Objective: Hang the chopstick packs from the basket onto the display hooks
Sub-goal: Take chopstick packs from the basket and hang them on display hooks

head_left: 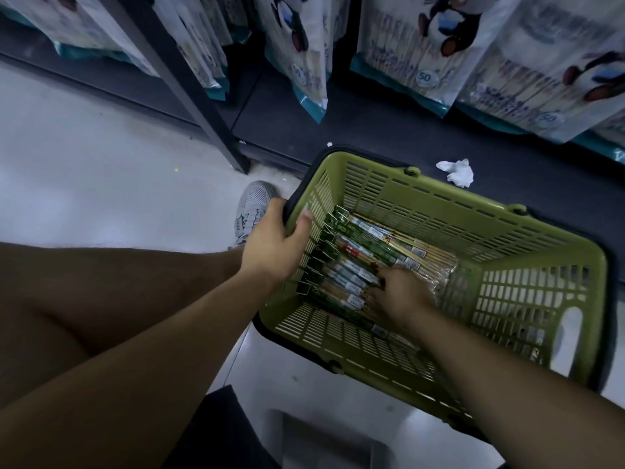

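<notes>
Shop floor by a dark shelf base. The green basket sits here, with the left hand clamped on its left rim. Chopstick packs lie flat inside, long axis left-to-right, hang tabs toward the left hand. The right hand is on their right end and nearer to them. Can't tell if it's gripping yet.

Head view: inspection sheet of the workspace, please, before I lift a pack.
Surface: pale floor; dark shelf base.
Job's things: green basket with chopstick packs lying inside.
Clutter: crumpled white paper on the shelf base.
Grips: left grip holds the basket's rim; right grip on the packs, hold unclear.
Cables: nothing seen.
Surroundings: hanging penguin-print bags; grey shoe.
</notes>
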`<act>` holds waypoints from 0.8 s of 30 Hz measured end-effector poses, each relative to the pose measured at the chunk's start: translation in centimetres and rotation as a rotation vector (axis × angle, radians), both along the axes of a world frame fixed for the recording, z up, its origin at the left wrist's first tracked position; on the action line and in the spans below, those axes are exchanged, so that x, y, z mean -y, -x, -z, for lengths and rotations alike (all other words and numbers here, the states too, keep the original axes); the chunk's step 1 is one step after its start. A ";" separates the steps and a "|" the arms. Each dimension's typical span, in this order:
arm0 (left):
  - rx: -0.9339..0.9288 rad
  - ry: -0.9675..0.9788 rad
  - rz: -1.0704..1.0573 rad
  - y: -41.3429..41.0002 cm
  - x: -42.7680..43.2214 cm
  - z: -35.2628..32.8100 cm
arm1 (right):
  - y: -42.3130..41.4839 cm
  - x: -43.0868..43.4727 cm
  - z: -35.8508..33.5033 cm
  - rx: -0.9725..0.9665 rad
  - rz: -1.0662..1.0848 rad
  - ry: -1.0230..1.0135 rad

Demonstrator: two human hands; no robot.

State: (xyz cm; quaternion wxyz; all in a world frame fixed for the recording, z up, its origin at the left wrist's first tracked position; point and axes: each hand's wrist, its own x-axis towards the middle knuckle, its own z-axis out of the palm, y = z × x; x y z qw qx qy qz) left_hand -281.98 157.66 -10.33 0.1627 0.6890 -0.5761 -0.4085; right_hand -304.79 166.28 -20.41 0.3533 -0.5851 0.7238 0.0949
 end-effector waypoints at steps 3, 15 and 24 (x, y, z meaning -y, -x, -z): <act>-0.002 -0.003 0.001 0.0 0.0 -0.1 | 0.4 0.0 0.0 0.016 0.030 0.015; -0.113 -0.093 0.012 -0.4 0.2 -1.6 | 2.5 3.2 -5.3 0.333 0.269 0.052; -0.520 -0.159 0.028 2.6 -0.7 -6.0 | -4.5 6.1 -16.5 0.698 0.078 0.213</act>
